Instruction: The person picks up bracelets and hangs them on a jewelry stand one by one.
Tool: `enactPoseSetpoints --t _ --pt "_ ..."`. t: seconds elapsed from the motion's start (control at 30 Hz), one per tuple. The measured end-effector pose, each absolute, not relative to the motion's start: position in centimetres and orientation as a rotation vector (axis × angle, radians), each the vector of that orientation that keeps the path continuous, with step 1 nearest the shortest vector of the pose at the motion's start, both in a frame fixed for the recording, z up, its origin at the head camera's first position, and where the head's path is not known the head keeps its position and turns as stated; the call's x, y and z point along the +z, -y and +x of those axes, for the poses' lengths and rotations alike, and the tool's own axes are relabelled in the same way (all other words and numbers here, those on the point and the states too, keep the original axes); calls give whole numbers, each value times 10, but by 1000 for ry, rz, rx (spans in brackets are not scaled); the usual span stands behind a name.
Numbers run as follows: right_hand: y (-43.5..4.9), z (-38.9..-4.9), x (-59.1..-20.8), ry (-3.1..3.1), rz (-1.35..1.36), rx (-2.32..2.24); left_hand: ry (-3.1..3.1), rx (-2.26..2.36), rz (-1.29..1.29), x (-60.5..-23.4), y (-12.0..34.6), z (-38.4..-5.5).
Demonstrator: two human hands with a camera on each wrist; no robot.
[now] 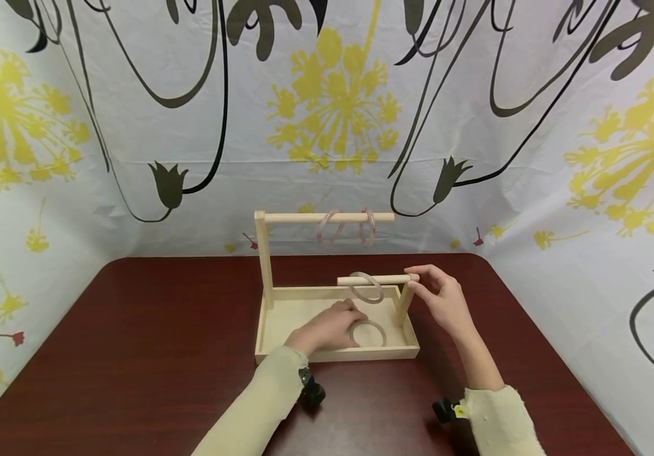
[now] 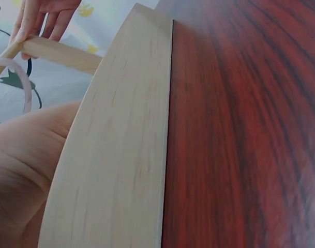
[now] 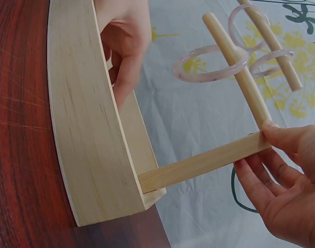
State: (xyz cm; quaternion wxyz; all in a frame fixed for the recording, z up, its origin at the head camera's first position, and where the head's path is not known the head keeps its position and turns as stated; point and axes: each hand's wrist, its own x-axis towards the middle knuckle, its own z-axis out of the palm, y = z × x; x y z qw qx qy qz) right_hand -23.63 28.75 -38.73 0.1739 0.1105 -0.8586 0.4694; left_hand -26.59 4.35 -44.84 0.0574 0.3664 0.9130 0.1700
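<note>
A pale wooden stand has a tray base [image 1: 264,348], a tall post on the left with an upper bar [image 1: 298,218], and a shorter post [image 1: 404,305] with a lower bar [image 1: 398,278]. My left hand [image 1: 329,326] reaches over the tray's front wall and pinches the left side of a pale bangle [image 1: 384,334]; the left wrist view hides its fingertips behind that wall [image 2: 110,124]. At the lower bar's right end, my right hand [image 3: 297,181] grips the post's top corner between thumb and fingers. Another translucent bangle [image 3: 180,75] hangs on this bar.
Two pinkish bangles, one on the left [image 1: 321,233] and one on the right [image 1: 368,242], hang from the upper bar. The stand rests on a dark red wooden table [image 1: 161,354]. Behind the table hangs a white cloth [image 1: 218,139] printed with yellow flowers.
</note>
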Motion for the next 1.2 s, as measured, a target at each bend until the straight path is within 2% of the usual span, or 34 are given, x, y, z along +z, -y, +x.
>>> enactPoseSetpoints --t 0.47,1.2 --pt "-288 -236 -387 2441 311 1316 -2668 800 982 -444 -10 -267" --pt "-286 -235 -386 2431 315 1329 -2497 1162 935 -437 21 -263"
